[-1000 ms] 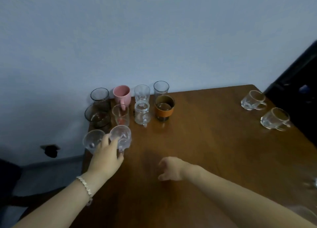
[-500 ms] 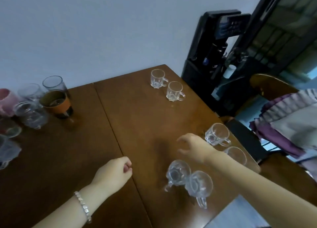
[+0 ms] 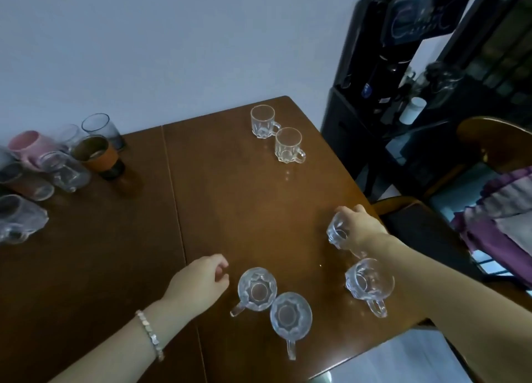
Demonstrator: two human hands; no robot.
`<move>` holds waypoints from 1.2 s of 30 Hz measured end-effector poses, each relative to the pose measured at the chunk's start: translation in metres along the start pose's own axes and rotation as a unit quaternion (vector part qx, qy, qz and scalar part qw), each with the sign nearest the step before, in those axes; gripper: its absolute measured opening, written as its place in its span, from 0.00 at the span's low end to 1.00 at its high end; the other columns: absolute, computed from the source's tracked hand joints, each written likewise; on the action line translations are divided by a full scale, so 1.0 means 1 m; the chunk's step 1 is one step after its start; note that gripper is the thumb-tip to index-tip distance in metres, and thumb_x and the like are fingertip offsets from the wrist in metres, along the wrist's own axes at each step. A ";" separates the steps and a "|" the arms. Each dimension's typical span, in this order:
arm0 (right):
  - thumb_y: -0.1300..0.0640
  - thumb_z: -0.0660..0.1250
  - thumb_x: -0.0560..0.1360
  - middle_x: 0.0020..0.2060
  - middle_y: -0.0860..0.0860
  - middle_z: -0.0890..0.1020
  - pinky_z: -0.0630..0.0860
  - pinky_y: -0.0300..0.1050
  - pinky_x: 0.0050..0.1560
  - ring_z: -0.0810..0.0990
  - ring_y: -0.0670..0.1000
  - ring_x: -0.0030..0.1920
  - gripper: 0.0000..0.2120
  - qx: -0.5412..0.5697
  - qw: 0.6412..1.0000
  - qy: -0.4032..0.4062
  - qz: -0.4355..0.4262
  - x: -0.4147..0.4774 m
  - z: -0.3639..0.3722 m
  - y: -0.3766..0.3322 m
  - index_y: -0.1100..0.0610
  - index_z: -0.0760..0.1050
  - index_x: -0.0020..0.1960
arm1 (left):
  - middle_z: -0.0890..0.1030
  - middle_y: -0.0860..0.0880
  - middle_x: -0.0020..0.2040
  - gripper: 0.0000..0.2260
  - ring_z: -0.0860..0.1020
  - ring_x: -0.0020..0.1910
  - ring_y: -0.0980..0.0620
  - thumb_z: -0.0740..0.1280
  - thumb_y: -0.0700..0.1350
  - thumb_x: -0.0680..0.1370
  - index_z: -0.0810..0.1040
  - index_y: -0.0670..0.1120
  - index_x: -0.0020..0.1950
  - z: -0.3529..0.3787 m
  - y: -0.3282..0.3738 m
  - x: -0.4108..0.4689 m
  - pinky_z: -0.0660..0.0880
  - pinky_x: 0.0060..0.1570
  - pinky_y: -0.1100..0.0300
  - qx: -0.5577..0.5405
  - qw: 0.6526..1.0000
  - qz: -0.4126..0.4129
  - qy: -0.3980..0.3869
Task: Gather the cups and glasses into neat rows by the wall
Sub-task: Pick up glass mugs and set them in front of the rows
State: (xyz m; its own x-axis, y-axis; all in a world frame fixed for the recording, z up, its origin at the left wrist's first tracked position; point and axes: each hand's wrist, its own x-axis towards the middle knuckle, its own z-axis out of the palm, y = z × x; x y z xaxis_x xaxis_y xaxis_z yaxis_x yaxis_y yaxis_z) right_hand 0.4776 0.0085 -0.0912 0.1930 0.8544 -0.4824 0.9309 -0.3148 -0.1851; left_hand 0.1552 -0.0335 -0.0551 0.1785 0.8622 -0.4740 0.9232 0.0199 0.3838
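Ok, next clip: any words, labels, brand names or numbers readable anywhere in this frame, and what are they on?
None can be read.
Black dispenser's panel: curved bluish markings, too blurred to read.
Small blue sticker lower on the dispenser: too small to read.
Clear glass mugs, pink cup, brown-sleeved glass and table: no print visible.

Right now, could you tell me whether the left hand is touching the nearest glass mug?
Apart. The head view shows bare brown table between the left hand and the glass mug; the curled fingers stop short of its rim.
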 end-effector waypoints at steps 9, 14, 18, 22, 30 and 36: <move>0.39 0.72 0.66 0.62 0.49 0.69 0.76 0.40 0.34 0.80 0.51 0.42 0.41 0.052 0.994 0.035 -0.085 -0.041 -0.011 -0.036 0.41 0.55 0.73 | 0.49 0.54 0.79 0.45 0.59 0.75 0.47 0.73 0.47 0.70 0.46 0.57 0.78 0.044 0.023 0.006 0.67 0.69 0.52 0.103 0.979 0.107 -0.142; 0.39 0.73 0.66 0.62 0.49 0.70 0.78 0.40 0.41 0.80 0.51 0.48 0.41 0.081 0.988 0.037 -0.123 -0.062 -0.018 -0.060 0.40 0.57 0.72 | 0.63 0.52 0.72 0.40 0.70 0.67 0.49 0.72 0.50 0.69 0.56 0.52 0.76 0.054 0.015 0.012 0.71 0.64 0.53 0.081 0.992 0.081 -0.060; 0.40 0.74 0.65 0.61 0.48 0.70 0.77 0.38 0.43 0.79 0.50 0.51 0.41 0.080 0.986 0.011 -0.149 -0.066 -0.017 -0.087 0.40 0.57 0.72 | 0.67 0.53 0.69 0.39 0.74 0.64 0.51 0.73 0.55 0.68 0.58 0.52 0.75 0.032 -0.018 0.001 0.75 0.61 0.56 0.005 1.000 0.000 0.025; 0.41 0.75 0.64 0.60 0.47 0.70 0.79 0.41 0.47 0.80 0.52 0.53 0.41 0.061 0.981 -0.004 -0.182 -0.067 -0.005 -0.132 0.39 0.58 0.72 | 0.70 0.52 0.64 0.38 0.77 0.58 0.52 0.74 0.57 0.67 0.62 0.52 0.72 -0.011 -0.072 -0.019 0.78 0.55 0.58 -0.038 0.991 -0.077 0.101; 0.43 0.74 0.66 0.63 0.48 0.69 0.80 0.39 0.46 0.80 0.51 0.52 0.41 0.021 0.970 -0.053 -0.236 -0.066 0.040 -0.266 0.41 0.56 0.73 | 0.70 0.47 0.62 0.38 0.77 0.57 0.47 0.73 0.61 0.66 0.62 0.52 0.71 -0.104 -0.214 -0.031 0.76 0.52 0.54 -0.014 0.961 -0.212 0.178; 0.41 0.74 0.65 0.60 0.47 0.70 0.80 0.43 0.46 0.81 0.50 0.49 0.41 0.054 0.975 -0.058 -0.207 -0.061 0.079 -0.362 0.40 0.57 0.72 | 0.71 0.44 0.65 0.39 0.76 0.60 0.42 0.73 0.63 0.66 0.64 0.51 0.71 -0.160 -0.297 0.013 0.77 0.53 0.50 0.022 0.959 -0.201 0.201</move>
State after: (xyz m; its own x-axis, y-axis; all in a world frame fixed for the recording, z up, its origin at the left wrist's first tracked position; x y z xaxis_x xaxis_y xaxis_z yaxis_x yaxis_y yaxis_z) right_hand 0.1042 0.0375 -0.0626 -0.2351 0.8672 -0.4390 0.8819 0.0005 -0.4715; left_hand -0.1713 0.0526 -0.0481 -0.3319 0.9149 -0.2297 0.9050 0.3776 0.1962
